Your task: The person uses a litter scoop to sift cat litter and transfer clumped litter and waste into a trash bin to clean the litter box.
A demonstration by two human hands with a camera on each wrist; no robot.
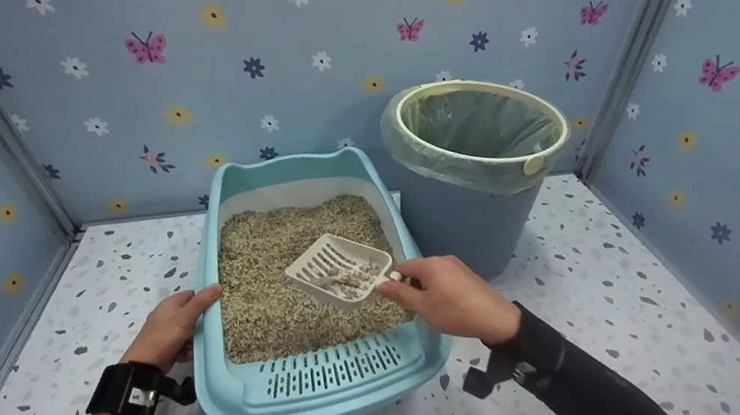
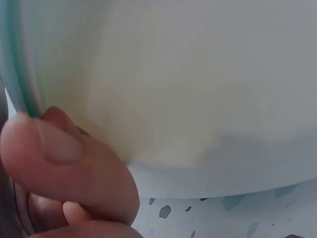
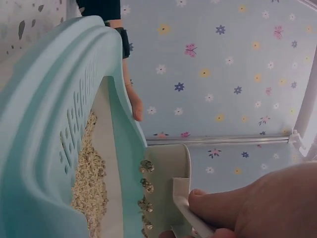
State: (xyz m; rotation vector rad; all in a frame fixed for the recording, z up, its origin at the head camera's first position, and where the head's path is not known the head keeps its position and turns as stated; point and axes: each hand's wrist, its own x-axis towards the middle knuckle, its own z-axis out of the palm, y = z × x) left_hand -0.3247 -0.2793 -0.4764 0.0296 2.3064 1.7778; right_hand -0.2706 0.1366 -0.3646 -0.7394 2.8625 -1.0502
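Note:
A slotted cream litter scoop [image 1: 323, 261] hangs over the litter box, its handle gripped by my right hand [image 1: 453, 297]. Pale grey clumps [image 1: 352, 280] lie in the scoop, near its handle end. In the right wrist view, bits of litter [image 3: 145, 186] show at the underside of the scoop [image 3: 166, 166]. The blue litter box [image 1: 332, 404] holds a bed of brown granular litter [image 1: 275, 315]. On its left side, my left hand [image 1: 166, 327] grips the rim, thumb on top. The left wrist view shows curled fingers [image 2: 74, 168] under the rim, beside the pale outer wall.
A blue-grey bin [image 1: 472, 227] with a greenish liner bag [image 1: 468, 118] folded over its rim stands right of the box, close to the right hand. Flower-printed panels [image 1: 278, 33] enclose the speckled white floor [image 1: 625, 315] at the back and both sides.

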